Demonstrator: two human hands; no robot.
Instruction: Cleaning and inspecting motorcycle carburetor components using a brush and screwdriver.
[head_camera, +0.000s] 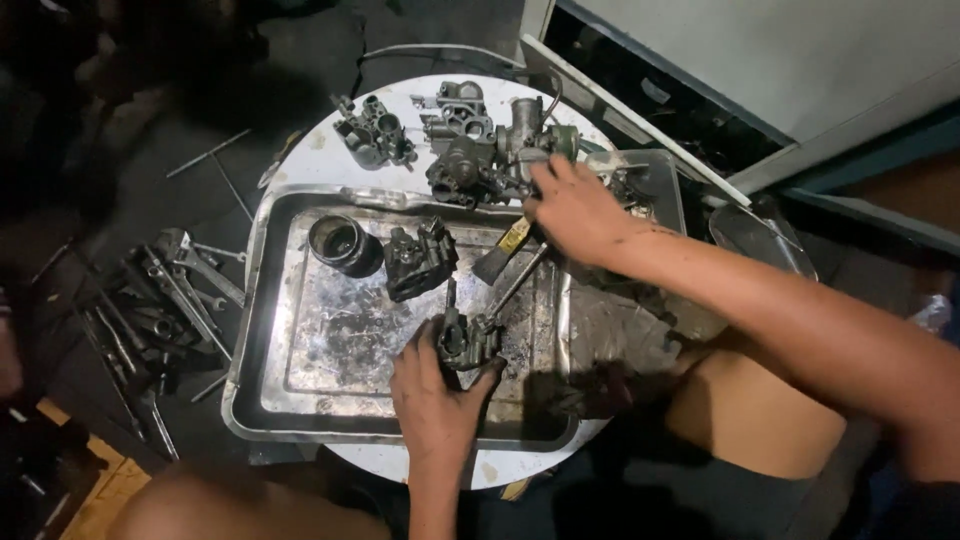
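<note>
Your left hand (435, 395) clamps a carburetor body (466, 338) inside the steel tray (262, 330); your right hand (575, 210), fingers spread loose, reaches past the tray's far rim onto the carburetor pile (480, 145).

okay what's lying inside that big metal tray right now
Inside the metal tray: a dark round cup, a carburetor body, a brush, and another carburetor part gripped by the left hand, which covers its underside.

A metal tray (262, 330) sits on the round surface (325, 160). In the tray, a cylindrical part (343, 243) lies at the far left, a carburetor body (420, 258) just to its right, and a brush (503, 255) further right. The left hand (435, 405) holds a small carburetor part (465, 338) at the tray's near middle. Behind the tray lie more carburetor parts (375, 130); the right hand (575, 210) rests on a carburetor assembly (490, 150) there. Wrenches (165, 290) lie on the floor to the left.
</note>
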